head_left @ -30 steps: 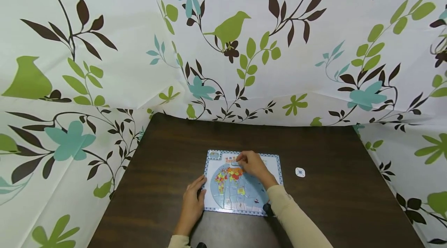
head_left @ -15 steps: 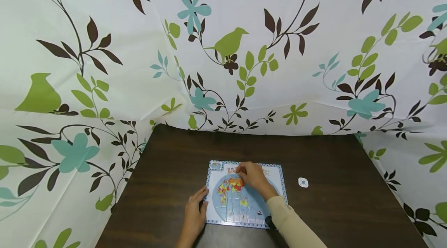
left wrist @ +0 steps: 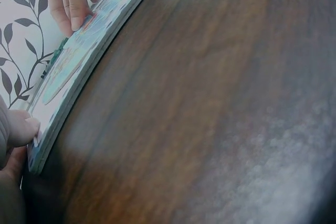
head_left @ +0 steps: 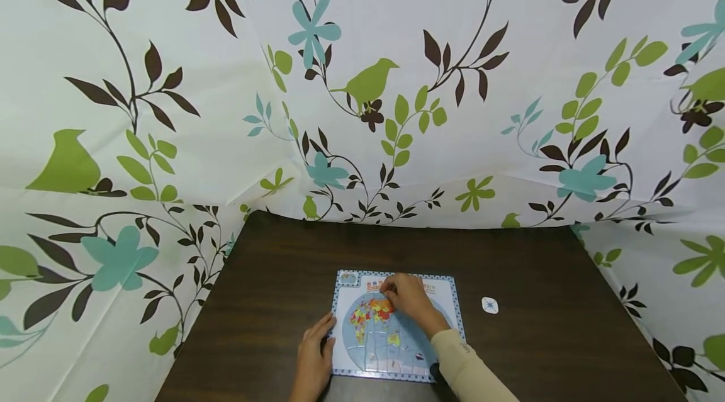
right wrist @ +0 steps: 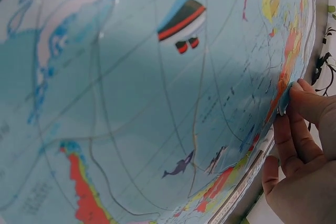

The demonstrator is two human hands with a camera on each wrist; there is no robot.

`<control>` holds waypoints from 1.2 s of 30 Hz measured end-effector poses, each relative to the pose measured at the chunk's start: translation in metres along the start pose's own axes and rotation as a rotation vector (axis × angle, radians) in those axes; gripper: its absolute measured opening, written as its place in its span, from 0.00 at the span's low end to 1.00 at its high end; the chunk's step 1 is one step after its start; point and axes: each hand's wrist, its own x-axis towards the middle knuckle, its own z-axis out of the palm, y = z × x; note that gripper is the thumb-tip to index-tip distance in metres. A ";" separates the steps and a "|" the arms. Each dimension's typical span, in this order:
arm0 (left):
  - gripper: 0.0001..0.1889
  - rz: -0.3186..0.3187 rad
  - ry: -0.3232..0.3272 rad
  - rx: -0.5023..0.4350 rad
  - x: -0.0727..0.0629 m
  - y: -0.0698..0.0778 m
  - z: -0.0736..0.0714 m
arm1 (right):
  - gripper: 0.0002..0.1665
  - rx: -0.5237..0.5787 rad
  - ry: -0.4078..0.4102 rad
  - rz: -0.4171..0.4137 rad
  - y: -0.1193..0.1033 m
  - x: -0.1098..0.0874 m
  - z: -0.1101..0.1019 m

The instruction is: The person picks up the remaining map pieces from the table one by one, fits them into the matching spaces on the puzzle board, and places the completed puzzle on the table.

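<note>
A world map jigsaw puzzle (head_left: 408,342) with a blue patterned border lies flat on the dark table. My right hand (head_left: 413,301) is over the upper part of its round map, just above the red and orange land area. In the right wrist view, thumb and fingers pinch a small blue puzzle piece (right wrist: 284,100) close over the map's surface. My left hand (head_left: 314,351) rests at the puzzle's left edge, fingers extended. In the left wrist view, the fingertips of the left hand (left wrist: 18,129) touch the board's near corner.
A small white rounded square card (head_left: 489,306) with a blue compass star lies on the table (head_left: 544,351), right of the puzzle. A white cloth (head_left: 510,43) printed with leaves, flowers and birds hangs behind and along the sides.
The head view has tilted upward, so the table appears lower. My right hand has shifted slightly down the board toward the map with the piece. The left hand stays at the puzzle's edge.
</note>
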 end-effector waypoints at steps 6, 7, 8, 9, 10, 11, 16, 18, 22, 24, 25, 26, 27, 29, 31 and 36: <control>0.20 -0.051 -0.028 -0.009 0.000 0.000 -0.002 | 0.06 -0.014 0.013 -0.003 -0.002 -0.002 0.003; 0.20 -0.061 -0.029 -0.011 0.000 0.000 -0.003 | 0.06 -0.019 0.011 0.000 -0.003 -0.002 0.003; 0.20 -0.069 -0.033 -0.011 0.000 0.000 -0.003 | 0.06 -0.023 0.008 0.007 -0.004 -0.001 0.004; 0.20 -0.071 -0.032 -0.009 0.000 0.000 -0.004 | 0.06 -0.028 0.007 0.010 -0.004 -0.001 0.004; 0.21 -0.069 -0.030 -0.005 0.001 -0.001 -0.004 | 0.06 -0.033 0.008 0.012 -0.005 -0.001 0.004; 0.21 -0.069 -0.028 -0.008 0.001 -0.001 -0.004 | 0.06 -0.035 0.008 0.019 -0.006 -0.001 0.005; 0.21 -0.062 -0.030 -0.012 0.003 -0.001 -0.006 | 0.05 -0.057 0.026 0.006 -0.008 0.001 0.005; 0.21 -0.070 -0.036 -0.016 0.003 0.000 -0.006 | 0.05 -0.066 0.033 -0.004 -0.008 0.001 0.006; 0.21 -0.037 -0.021 0.001 0.001 -0.001 -0.005 | 0.06 -0.095 0.058 -0.011 -0.008 -0.002 0.008; 0.21 -0.006 -0.002 0.019 0.001 -0.002 -0.004 | 0.06 -0.119 0.077 -0.019 -0.009 -0.005 0.008; 0.21 0.007 0.006 0.025 0.000 -0.002 -0.004 | 0.06 -0.129 0.085 -0.023 -0.009 -0.006 0.008; 0.21 0.015 0.011 0.029 0.000 -0.002 -0.003 | 0.07 -0.137 0.096 -0.029 -0.009 -0.007 0.008; 0.21 0.015 0.011 0.028 0.000 -0.002 -0.002 | 0.07 -0.151 0.106 -0.040 -0.010 -0.008 0.008; 0.21 0.008 0.000 0.021 -0.001 -0.001 -0.002 | 0.07 -0.176 0.118 -0.054 -0.011 -0.010 0.007; 0.21 -0.006 -0.021 0.014 0.000 0.001 -0.002 | 0.07 -0.211 0.113 -0.064 -0.011 -0.010 0.007; 0.21 -0.046 -0.057 0.012 0.001 0.004 -0.003 | 0.07 -0.309 0.056 -0.087 -0.014 -0.009 0.007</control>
